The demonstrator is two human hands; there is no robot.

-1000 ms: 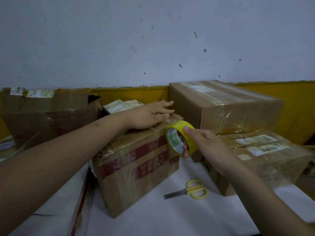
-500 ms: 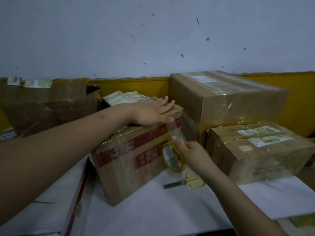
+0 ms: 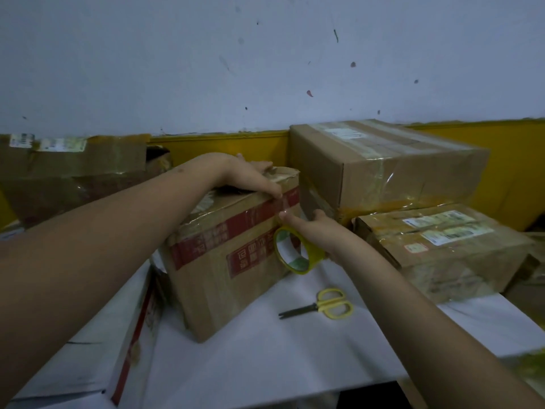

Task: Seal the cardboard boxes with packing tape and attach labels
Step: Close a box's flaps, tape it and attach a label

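1 view only, from a wide-angle head-worn camera. It looks forward and down across the table [image 3: 265,349] toward the wall [image 3: 265,69]. Both forearms enter from the lower edge, close to the lens. Straight lines bow near the frame edges. No second view to compare.
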